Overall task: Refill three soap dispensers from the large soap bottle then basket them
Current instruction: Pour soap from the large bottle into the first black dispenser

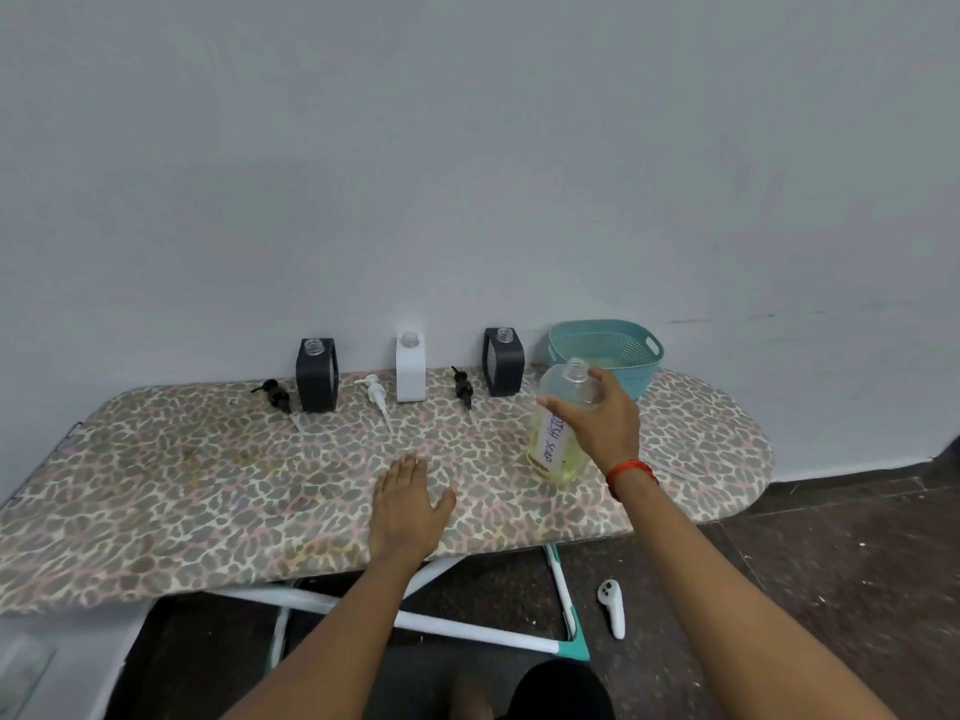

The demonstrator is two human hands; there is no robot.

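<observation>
Three dispensers logged left of the large soap bottle point(558, 452), in a row along the wall, all uncapped, clear threaded necks bare: near dark dispenser point(503, 368) closest to the bottle, white dispenser point(410, 376) further left, far dark dispenser point(316, 379) furthest left. Blocky, flat-faced, matte bodies, with rounded corners on the two dark ones. One pump head lying flat just left of each body, dip tube trailing toward the front edge: near black pump point(462, 387), white pump point(375, 393), far black pump point(274, 394). Large soap bottle: clear plastic, rounded shoulders, open screw neck, pale yellow liquid in the lower part. White paper label down its side, hand-lettered "DISH SOAP" in dark capitals, reading sideways. Right hand point(597, 423) curled over the bottle's shoulder, fingers across the front, thumb up by the neck, gripping it; red thread band point(631, 471) on that wrist. Bottle upright, base at cover level; resting or just lifted, cannot tell. Left hand point(410, 506) to the lower left of the bottle, palm down on the ironing board point(208, 485), fingers straight and together, holding nothing. Basket point(605, 350) just behind the bottle: teal plastic, perforated walls, cut-out handle. Board cover: leopard-print fabric in tan, grey and pink. Below the bottle, on dark floor, a white handheld controller point(612, 608).
</observation>
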